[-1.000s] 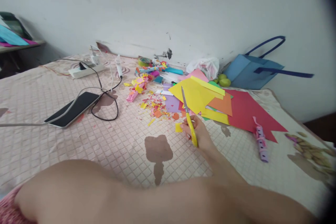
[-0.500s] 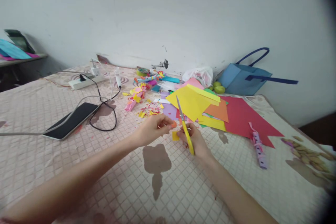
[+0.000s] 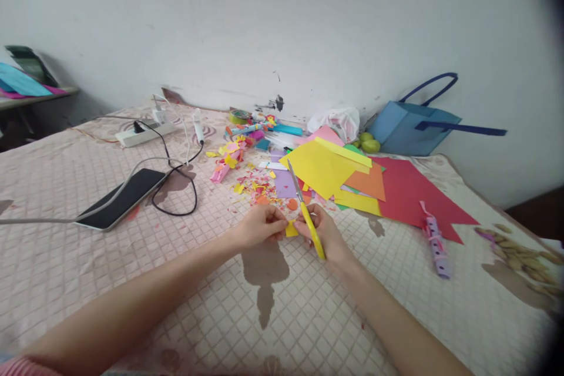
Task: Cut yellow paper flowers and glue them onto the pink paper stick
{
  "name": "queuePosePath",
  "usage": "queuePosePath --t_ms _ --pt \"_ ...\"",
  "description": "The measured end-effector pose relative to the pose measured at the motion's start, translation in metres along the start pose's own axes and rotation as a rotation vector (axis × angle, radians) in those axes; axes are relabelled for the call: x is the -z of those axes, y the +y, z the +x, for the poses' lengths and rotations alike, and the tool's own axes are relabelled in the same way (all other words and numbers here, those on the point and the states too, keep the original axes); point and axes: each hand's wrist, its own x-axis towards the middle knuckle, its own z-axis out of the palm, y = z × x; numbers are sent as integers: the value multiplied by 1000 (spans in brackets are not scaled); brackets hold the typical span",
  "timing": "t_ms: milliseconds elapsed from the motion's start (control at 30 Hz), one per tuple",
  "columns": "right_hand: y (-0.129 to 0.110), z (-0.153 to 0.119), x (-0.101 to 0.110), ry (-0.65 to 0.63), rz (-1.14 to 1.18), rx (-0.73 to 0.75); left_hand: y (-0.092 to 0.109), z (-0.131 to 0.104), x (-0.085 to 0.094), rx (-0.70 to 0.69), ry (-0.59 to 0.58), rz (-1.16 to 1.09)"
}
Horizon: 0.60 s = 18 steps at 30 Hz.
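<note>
Between my two hands is a small yellow paper piece (image 3: 291, 228), pinched at its left edge by my left hand (image 3: 263, 225) and at its right edge by my right hand (image 3: 325, 230). Yellow-handled scissors (image 3: 311, 229) also rest in my right hand, their blades pointing away from me toward the paper pile. How the fingers loop the handles is partly hidden. Just beyond my fingertips lies an orange paper piece (image 3: 292, 204), with small paper scraps (image 3: 259, 188) scattered behind my left hand.
Coloured sheets (image 3: 324, 165) and a red sheet (image 3: 409, 188) lie behind my right hand. A purple paper roll (image 3: 436, 247) is at right. A blue bag (image 3: 409, 129) stands against the wall. Cables, a power strip (image 3: 143, 134) and a black tablet-like device (image 3: 123, 198) occupy the left.
My left hand has left the orange piece lying on the table and come to the yellow paper, taking its left edge. My right hand still holds the scissors and the yellow paper.
</note>
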Motion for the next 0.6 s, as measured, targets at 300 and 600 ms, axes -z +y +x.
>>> queuePosePath --t_ms 300,600 --pt "3 0 -1 -32 64 -13 8 -4 0 83 57 -121" --pt "-1 0 -3 -40 7 -26 6 -6 -1 43 16 -131"
